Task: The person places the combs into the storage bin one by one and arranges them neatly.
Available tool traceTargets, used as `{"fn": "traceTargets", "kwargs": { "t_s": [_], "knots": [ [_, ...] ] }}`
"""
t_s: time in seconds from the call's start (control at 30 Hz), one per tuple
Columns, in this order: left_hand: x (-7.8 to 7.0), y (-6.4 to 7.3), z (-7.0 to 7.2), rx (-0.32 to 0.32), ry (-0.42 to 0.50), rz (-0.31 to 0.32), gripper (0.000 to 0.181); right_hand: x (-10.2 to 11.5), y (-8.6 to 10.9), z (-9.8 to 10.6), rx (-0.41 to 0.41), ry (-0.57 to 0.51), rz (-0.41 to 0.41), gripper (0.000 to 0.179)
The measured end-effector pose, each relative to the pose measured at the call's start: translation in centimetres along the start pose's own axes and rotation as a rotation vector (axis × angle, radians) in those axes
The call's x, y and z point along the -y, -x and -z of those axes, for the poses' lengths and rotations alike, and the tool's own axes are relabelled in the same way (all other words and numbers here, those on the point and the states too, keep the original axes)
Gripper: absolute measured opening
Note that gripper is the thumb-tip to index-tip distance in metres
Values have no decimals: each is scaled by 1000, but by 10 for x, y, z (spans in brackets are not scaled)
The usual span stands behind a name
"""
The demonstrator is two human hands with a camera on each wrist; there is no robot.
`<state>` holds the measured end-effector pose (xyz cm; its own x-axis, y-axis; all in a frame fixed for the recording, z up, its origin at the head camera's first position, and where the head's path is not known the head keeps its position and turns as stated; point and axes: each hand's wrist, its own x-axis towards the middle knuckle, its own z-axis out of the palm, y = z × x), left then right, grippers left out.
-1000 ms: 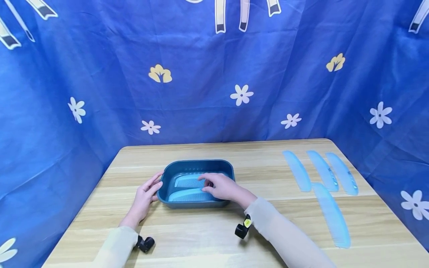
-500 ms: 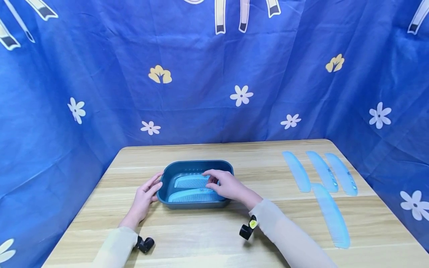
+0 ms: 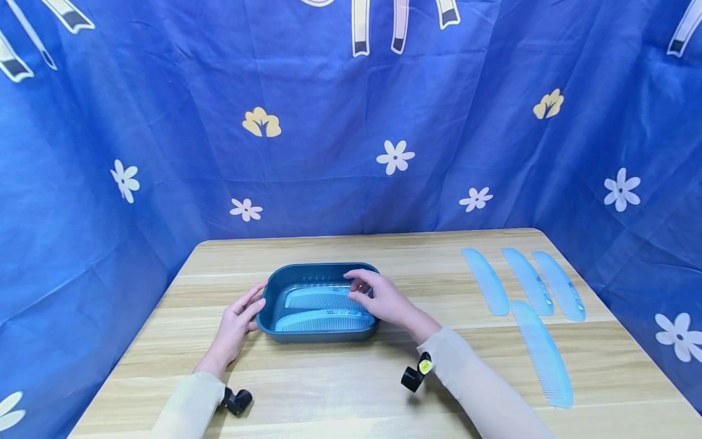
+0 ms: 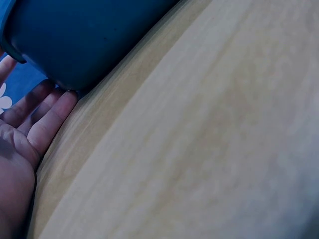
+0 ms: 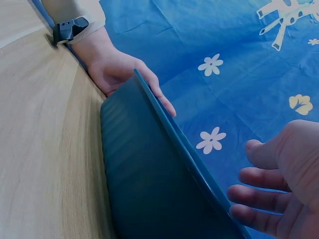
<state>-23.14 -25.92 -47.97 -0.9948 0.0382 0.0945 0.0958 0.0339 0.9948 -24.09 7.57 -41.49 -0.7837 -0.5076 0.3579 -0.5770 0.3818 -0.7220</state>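
Note:
A dark teal plastic basin (image 3: 318,336) stands on the table with two light blue combs inside, the nearer comb (image 3: 320,321) and the farther comb (image 3: 315,299), both lying lengthwise. At its left end my left hand (image 3: 238,320) rests against the outer wall. In the left wrist view the extended fingers (image 4: 50,122) reach to the basin's lower edge. Over the right end of the basin hovers my right hand (image 3: 381,299), its fingers loosely bent and nothing between them. In the right wrist view the right hand's fingers (image 5: 261,199) hang just beyond the rim.
Three light blue combs lie at the back right: a left one (image 3: 486,281), a middle one (image 3: 528,280) and a right one (image 3: 559,285). A larger comb (image 3: 542,353) lies nearer on the wooden table (image 3: 329,390). A blue patterned curtain (image 3: 329,183) surrounds the table.
My right hand has drawn back right, from over the middle of the combs to the basin's right end, uncovering more of both combs. The left hand has stayed in place.

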Motion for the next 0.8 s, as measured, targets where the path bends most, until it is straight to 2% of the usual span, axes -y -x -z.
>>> {"fn": "traceTargets", "kwargs": {
  "t_s": [0.47,0.63,0.8],
  "knots": [
    [-3,1,-2,3,4,1,51,-8,7,19,-133,-93,-37,37],
    [-4,1,-2,-1,-6,6,51,-13,9,24,-158,-111,-63,38],
    [-4,2,-2,-3,-9,7,51,-1,14,32,-191,-127,-83,37]
  ]
}}
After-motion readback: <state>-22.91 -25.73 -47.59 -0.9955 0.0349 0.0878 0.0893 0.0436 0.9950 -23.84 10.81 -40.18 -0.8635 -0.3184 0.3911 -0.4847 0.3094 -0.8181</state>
